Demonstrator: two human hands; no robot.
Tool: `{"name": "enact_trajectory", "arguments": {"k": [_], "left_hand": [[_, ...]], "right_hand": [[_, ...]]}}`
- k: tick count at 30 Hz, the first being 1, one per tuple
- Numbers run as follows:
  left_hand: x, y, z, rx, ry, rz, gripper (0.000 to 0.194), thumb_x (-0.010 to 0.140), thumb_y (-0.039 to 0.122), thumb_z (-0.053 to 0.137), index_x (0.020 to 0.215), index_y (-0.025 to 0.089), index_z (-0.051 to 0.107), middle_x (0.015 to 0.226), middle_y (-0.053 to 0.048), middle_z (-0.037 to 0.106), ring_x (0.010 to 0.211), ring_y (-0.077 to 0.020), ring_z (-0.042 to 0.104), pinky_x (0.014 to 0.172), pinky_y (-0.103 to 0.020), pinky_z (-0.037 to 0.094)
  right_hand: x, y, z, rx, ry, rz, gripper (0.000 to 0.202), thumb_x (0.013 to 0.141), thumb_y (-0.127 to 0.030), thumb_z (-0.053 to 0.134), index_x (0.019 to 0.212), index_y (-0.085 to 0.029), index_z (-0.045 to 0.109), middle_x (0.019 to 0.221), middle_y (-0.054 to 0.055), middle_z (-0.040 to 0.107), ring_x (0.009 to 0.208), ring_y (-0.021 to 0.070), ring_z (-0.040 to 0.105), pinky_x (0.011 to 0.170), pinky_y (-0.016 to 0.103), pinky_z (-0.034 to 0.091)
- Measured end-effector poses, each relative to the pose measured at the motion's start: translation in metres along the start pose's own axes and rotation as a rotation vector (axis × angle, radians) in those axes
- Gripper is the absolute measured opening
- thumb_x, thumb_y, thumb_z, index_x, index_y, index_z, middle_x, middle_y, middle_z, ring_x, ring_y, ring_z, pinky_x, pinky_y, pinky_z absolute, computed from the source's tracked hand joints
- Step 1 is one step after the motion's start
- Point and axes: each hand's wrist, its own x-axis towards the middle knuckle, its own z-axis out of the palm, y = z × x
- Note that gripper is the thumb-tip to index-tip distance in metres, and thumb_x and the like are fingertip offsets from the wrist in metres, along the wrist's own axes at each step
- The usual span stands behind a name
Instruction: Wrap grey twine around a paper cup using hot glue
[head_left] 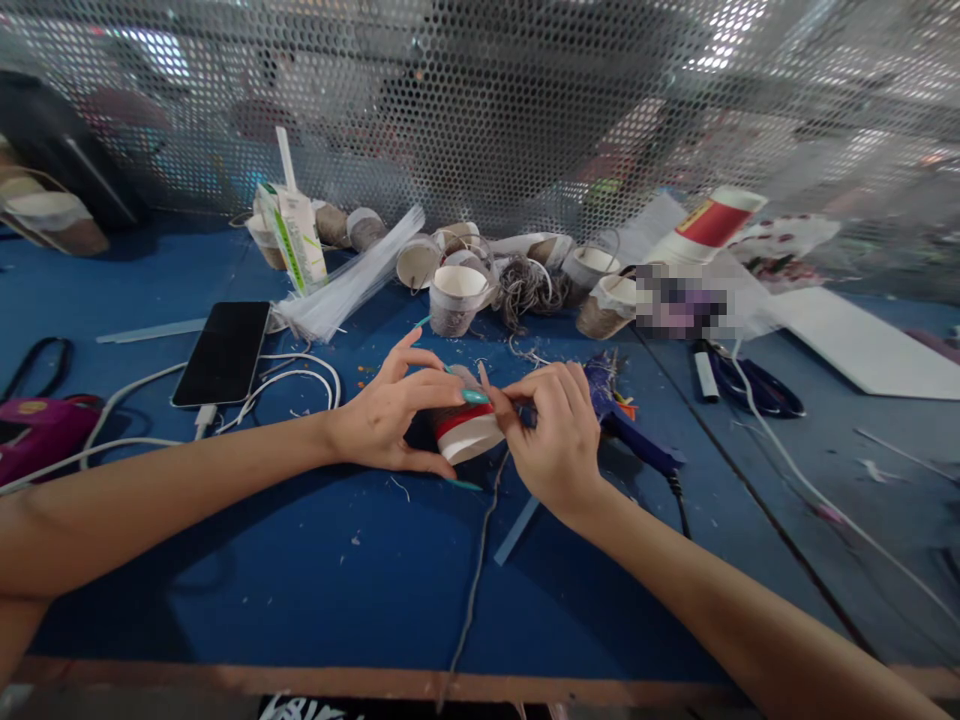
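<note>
A small paper cup [471,436] with a red band and partly wrapped in grey-brown material lies on its side between my hands. My left hand [397,405] holds the cup, its fingers on the upper side and its thumb below. My right hand [551,430] is closed in a pinch at the cup's right upper side, near the end of a grey cord. That cord [484,545] runs from the cup down over the table's front edge. What sits between the right fingertips is too small to make out fully.
Behind stand several wrapped cups [452,300] and tangled twine [525,290]. A blue glue gun [637,435] lies right of my right hand. On the left are a phone [223,352], white cables and a magenta tool [49,435]. A translucent strip [517,530] lies in front.
</note>
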Motion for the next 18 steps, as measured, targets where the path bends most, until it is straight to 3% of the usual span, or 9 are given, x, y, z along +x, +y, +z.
{"name": "enact_trajectory", "arguments": {"k": [7, 12, 18], "left_hand": [[0.0001, -0.0022, 0.0014, 0.008, 0.051, 0.053, 0.078, 0.067, 0.064, 0.075, 0.128, 0.028, 0.041, 0.109, -0.005, 0.066, 0.106, -0.0237, 0.055, 0.111, -0.055, 0.036], [0.0010, -0.0005, -0.0006, -0.003, -0.010, 0.017, 0.077, 0.067, 0.061, 0.077, 0.128, 0.028, 0.044, 0.104, -0.004, 0.068, 0.108, -0.0245, 0.053, 0.114, -0.058, 0.032], [0.0022, -0.0002, -0.0016, 0.005, -0.006, 0.033, 0.076, 0.069, 0.064, 0.074, 0.128, 0.026, 0.043, 0.104, -0.006, 0.066, 0.107, -0.0251, 0.054, 0.114, -0.059, 0.032]], "right_hand": [[0.0002, -0.0005, -0.0003, -0.026, 0.007, -0.020, 0.023, 0.094, -0.020, 0.056, 0.077, -0.024, 0.041, 0.065, -0.003, 0.050, 0.062, 0.0150, 0.049, 0.063, 0.032, 0.039], [0.0010, -0.0024, -0.0015, -0.008, 0.012, -0.017, 0.025, 0.091, -0.017, 0.059, 0.076, -0.024, 0.041, 0.065, -0.002, 0.049, 0.062, 0.0152, 0.047, 0.061, 0.031, 0.038], [0.0003, -0.0032, -0.0017, -0.026, 0.009, 0.000, 0.026, 0.090, -0.017, 0.059, 0.074, -0.024, 0.041, 0.065, -0.002, 0.048, 0.063, 0.0158, 0.046, 0.059, 0.031, 0.039]]}}
